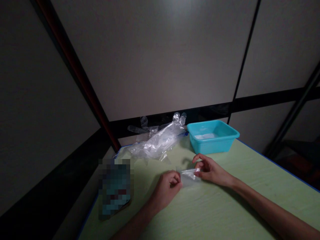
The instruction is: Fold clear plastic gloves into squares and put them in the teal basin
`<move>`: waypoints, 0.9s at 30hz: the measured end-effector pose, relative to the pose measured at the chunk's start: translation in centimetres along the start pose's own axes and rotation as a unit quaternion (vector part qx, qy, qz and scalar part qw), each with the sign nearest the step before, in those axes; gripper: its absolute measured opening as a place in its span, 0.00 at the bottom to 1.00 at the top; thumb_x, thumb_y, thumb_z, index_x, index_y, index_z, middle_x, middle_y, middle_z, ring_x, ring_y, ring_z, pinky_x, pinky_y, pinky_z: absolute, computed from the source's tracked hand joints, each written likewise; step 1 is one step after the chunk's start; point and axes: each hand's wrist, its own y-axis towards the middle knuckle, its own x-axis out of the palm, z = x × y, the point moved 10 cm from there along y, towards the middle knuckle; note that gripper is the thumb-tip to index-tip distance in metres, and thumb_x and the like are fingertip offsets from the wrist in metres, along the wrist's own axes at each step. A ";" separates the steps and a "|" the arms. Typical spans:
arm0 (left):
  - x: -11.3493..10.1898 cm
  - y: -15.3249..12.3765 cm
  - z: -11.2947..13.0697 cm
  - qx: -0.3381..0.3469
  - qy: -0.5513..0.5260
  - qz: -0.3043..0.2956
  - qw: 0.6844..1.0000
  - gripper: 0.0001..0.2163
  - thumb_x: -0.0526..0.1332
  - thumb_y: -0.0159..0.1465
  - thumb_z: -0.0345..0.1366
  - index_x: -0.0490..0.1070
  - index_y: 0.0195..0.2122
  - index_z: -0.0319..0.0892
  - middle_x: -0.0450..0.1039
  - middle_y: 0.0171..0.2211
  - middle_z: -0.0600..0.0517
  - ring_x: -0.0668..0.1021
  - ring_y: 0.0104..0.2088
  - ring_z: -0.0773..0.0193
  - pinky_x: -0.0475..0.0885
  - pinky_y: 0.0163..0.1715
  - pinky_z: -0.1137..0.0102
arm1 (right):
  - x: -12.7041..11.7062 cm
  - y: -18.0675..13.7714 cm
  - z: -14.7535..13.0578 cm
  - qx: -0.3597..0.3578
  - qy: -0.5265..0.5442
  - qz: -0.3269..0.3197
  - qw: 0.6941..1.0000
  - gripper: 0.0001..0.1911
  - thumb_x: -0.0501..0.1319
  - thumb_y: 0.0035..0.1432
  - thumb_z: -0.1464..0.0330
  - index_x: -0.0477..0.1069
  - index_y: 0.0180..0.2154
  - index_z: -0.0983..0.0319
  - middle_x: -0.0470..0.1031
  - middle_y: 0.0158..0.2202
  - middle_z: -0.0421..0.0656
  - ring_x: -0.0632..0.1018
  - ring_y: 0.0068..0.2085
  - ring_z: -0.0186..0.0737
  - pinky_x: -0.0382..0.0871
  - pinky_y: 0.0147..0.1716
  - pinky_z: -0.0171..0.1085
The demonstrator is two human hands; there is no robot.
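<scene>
A small clear plastic piece (189, 174), thin like a bag or film, is stretched between my two hands just above the light green table (215, 210). My left hand (167, 187) is curled closed and pinches its left end. My right hand (210, 169) pinches the right end with thumb and fingertips, the other fingers bent above it. What the plastic piece is exactly, I cannot make out.
A heap of clear plastic gloves or bags (157, 140) lies at the table's far left corner. A turquoise tub (212, 136) stands at the far edge, with something white inside. A blurred-out object (114, 188) sits at the left edge. Grey partition walls surround the table.
</scene>
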 end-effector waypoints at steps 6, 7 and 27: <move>-0.5 -0.5 -0.8 -0.021 0.006 0.035 0.999 0.16 0.55 0.50 0.22 0.55 0.38 0.43 0.65 0.24 0.60 0.72 0.23 0.71 0.64 0.23 0.78 | 0.1 0.3 0.1 -0.029 -0.092 0.051 0.994 0.07 0.54 0.54 0.67 0.55 0.35 0.60 0.61 0.31 0.37 0.62 0.22 0.27 0.55 0.17 0.28; -0.5 -0.5 -0.6 -0.013 0.006 0.041 0.999 0.18 0.55 0.50 0.21 0.54 0.39 0.44 0.66 0.27 0.59 0.73 0.24 0.72 0.65 0.24 0.78 | 0.1 0.3 -0.1 -0.040 -0.119 0.059 0.990 0.06 0.53 0.54 0.68 0.56 0.34 0.61 0.61 0.31 0.38 0.63 0.24 0.28 0.56 0.18 0.28; -0.8 0.5 -0.9 -0.010 -0.007 0.058 0.998 0.26 0.56 0.48 0.18 0.46 0.43 0.47 0.59 0.35 0.58 0.72 0.22 0.77 0.67 0.22 0.79 | 4.9 -2.1 -3.9 -0.116 -0.506 0.004 0.855 0.19 0.51 0.57 0.67 0.61 0.50 0.66 0.66 0.50 0.52 0.69 0.49 0.45 0.63 0.47 0.43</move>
